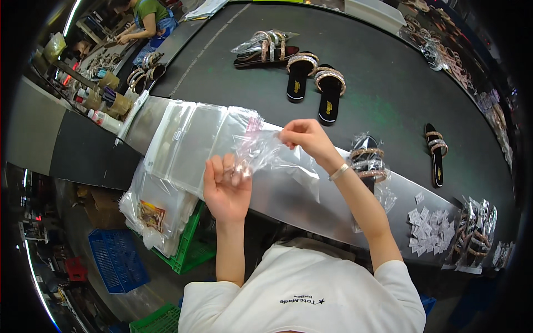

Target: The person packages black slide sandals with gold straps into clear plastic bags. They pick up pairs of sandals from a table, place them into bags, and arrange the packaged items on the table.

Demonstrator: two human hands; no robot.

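Observation:
A thin clear plastic bag (261, 151) is stretched crumpled between my two hands. My right hand (311, 143) pinches its upper right edge between thumb and fingers. My left hand (228, 188) is palm up, its bent fingers gripping the lower left part of the film, which partly covers the fingertips. Under and left of the bag lie stacked flat clear bags (202, 139) on the metal ledge (272, 205). Right of my right hand, a bagged sandal (366, 161) with glittery straps rests at the ledge.
On the dark belt lie loose black sandals (329, 97) and a partly wrapped pair (265, 50). Small white paper slips (430, 230) and bagged sandals (472, 236) are at right. A green crate (191, 244) and blue crate (117, 260) stand below left. Another person (150, 19) works far left.

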